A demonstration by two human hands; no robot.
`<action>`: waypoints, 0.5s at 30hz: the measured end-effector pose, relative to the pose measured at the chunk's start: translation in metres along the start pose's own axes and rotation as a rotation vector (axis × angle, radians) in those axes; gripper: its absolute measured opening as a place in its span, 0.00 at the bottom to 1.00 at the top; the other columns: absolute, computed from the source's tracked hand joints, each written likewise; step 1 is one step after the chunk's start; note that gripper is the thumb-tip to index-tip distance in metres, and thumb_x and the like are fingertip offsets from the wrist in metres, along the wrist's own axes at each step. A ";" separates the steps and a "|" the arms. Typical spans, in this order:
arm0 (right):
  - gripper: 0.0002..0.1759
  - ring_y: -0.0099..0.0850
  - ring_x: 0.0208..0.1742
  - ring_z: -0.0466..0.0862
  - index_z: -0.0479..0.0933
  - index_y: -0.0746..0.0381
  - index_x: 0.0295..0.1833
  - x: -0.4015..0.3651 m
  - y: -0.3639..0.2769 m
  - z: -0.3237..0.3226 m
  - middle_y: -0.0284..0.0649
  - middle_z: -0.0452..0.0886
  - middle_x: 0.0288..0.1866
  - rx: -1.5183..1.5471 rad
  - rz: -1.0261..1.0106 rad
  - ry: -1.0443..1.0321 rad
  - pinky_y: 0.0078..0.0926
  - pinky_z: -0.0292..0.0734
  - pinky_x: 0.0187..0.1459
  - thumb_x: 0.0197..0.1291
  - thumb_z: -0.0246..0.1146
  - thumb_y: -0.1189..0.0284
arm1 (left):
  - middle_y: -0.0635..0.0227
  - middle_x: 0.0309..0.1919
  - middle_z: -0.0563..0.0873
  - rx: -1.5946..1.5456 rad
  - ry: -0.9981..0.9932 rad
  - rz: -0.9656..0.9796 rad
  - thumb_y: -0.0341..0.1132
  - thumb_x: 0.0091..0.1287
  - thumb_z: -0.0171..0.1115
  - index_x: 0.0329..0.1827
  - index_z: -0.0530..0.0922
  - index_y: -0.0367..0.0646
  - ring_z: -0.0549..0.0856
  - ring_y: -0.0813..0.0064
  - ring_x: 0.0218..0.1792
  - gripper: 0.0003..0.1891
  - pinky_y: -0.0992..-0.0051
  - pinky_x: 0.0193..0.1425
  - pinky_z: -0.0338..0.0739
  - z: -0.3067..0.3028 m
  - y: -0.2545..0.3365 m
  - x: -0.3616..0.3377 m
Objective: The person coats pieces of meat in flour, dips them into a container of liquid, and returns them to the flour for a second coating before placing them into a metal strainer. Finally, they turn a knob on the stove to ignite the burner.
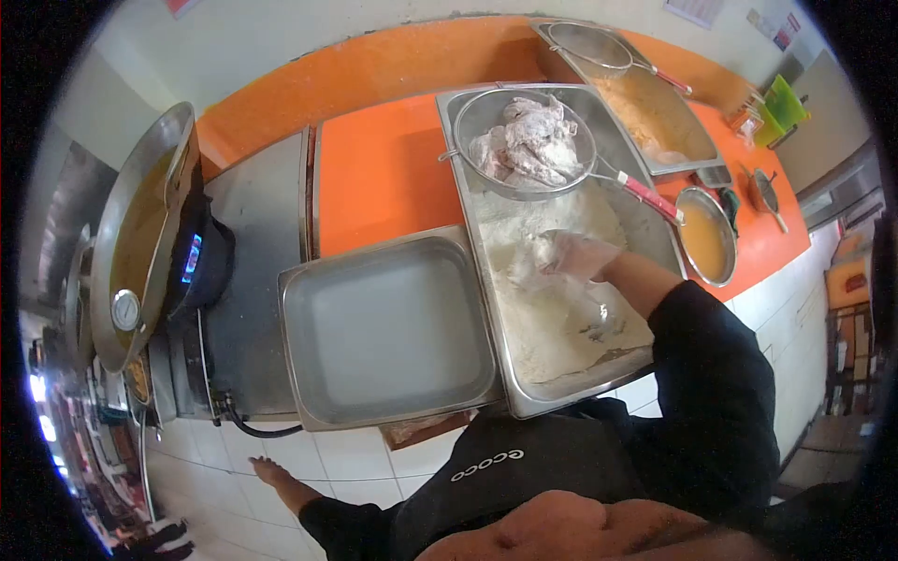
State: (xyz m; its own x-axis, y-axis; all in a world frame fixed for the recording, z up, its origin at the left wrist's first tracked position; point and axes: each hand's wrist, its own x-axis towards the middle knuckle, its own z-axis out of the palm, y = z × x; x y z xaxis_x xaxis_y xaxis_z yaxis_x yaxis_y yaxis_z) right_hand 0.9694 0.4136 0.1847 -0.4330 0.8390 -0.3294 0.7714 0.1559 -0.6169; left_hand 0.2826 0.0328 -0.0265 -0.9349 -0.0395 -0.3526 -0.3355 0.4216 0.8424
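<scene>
Apron (pixel 538 458) nearest | flour (pixel 535 332) beneath right hand (pixel 575 255), grip unclear | left hand (pixel 269 469) well apart, loosely extended

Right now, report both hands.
Left hand: looks open, nothing visible in it.
Right hand: gloved, at the flour; grip can't be told.
</scene>
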 end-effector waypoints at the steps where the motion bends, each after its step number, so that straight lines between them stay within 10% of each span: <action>1: 0.24 0.40 0.43 0.79 0.71 0.67 0.47 0.016 0.018 0.009 0.50 0.78 0.40 -0.182 -0.091 -0.006 0.33 0.72 0.45 0.44 0.64 0.66 | 0.53 0.50 0.76 0.015 -0.011 0.021 0.58 0.66 0.39 0.58 0.68 0.34 0.76 0.64 0.45 0.33 0.65 0.48 0.69 -0.006 -0.030 -0.018; 6: 0.21 0.45 0.38 0.79 0.72 0.65 0.41 0.033 0.019 0.000 0.51 0.78 0.35 -0.338 -0.180 -0.107 0.36 0.73 0.40 0.39 0.65 0.67 | 0.57 0.36 0.81 0.190 0.042 -0.111 0.53 0.68 0.40 0.46 0.74 0.35 0.79 0.64 0.32 0.27 0.64 0.38 0.74 -0.044 -0.216 -0.074; 10: 0.20 0.44 0.38 0.79 0.72 0.64 0.39 0.036 0.024 0.003 0.51 0.78 0.36 -0.221 -0.228 -0.074 0.34 0.73 0.40 0.37 0.66 0.69 | 0.52 0.26 0.81 1.352 0.105 0.537 0.43 0.70 0.39 0.29 0.77 0.35 0.81 0.55 0.26 0.22 0.60 0.31 0.77 -0.079 -0.292 -0.200; 15: 0.23 0.44 0.39 0.79 0.73 0.65 0.39 0.061 0.048 0.013 0.50 0.78 0.38 -0.375 -0.175 -0.055 0.33 0.73 0.40 0.32 0.68 0.70 | 0.43 0.27 0.80 1.144 0.013 0.112 0.45 0.69 0.40 0.28 0.75 0.28 0.81 0.46 0.31 0.26 0.55 0.35 0.76 -0.101 -0.399 -0.264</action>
State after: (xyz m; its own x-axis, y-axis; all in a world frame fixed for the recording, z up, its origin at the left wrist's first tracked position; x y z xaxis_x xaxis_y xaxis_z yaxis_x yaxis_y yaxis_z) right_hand 0.9743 0.4654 0.1253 -0.5893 0.7555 -0.2863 0.7957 0.4815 -0.3673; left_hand 0.6516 -0.2168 -0.2281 -0.9564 0.0436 -0.2889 0.0446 0.9990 0.0029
